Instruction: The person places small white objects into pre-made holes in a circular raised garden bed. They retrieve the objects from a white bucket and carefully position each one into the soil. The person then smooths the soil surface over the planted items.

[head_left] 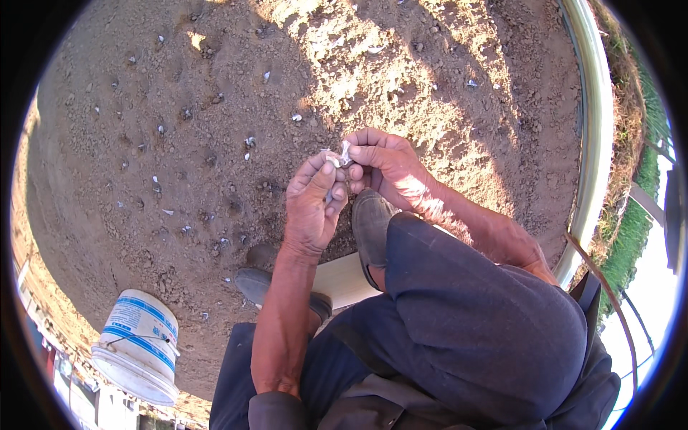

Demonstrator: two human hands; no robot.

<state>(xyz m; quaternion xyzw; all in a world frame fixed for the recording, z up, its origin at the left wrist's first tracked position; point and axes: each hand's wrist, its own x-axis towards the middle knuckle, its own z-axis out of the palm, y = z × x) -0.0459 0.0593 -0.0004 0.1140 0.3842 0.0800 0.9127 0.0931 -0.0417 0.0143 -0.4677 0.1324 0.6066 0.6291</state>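
Observation:
Both hands meet above the soil, in front of my shoes. My left hand [308,202] is closed, its thumb and fingertips pinching a small pale garlic clove [332,162]. Right beside it, my right hand [389,165] pinches a whitish, papery bit of garlic [345,151] between thumb and forefinger. The two pieces are so close that I cannot tell whether they are still joined. My curled fingers hide anything deeper in the palms.
Brown soil [215,79] with small holes and scattered white cloves [297,117] spreads ahead. A white bucket with blue bands [136,337] stands at the lower left. A pale curved edging [598,129] borders the soil on the right. A board [345,278] lies by my shoes.

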